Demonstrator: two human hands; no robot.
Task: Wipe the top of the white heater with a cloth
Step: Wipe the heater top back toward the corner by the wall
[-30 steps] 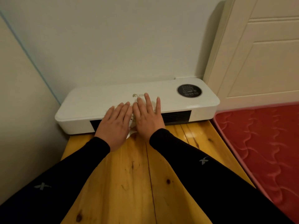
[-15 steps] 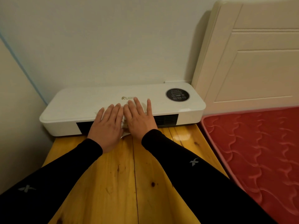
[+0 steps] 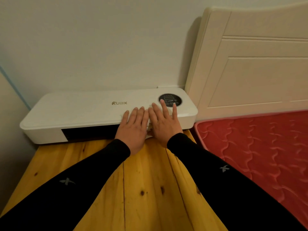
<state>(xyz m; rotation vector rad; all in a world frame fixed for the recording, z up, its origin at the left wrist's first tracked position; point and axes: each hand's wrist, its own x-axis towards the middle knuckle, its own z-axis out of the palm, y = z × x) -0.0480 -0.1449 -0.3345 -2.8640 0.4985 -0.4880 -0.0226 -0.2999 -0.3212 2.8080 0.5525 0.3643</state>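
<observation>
the white heater [image 3: 80, 112] is sitting at the far edge of the wooden table [image 3: 141, 189]. the left hand [image 3: 133, 127] and right hand [image 3: 164, 121] are pressing flat, fingers spread, on the mostly hidden cloth [image 3: 150, 126]; right fingertips are risking pressing the control panel [image 3: 170, 99].

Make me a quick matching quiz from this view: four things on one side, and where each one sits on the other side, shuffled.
Things:
1. white heater
2. round control panel
3. red mattress
4. cloth

Places:
A. under the two flat hands
B. right end of the heater's top
C. right of the wooden table
D. at the back of the table, against the wall

Pairs: 1-D, 2-B, 3-C, 4-A
</observation>
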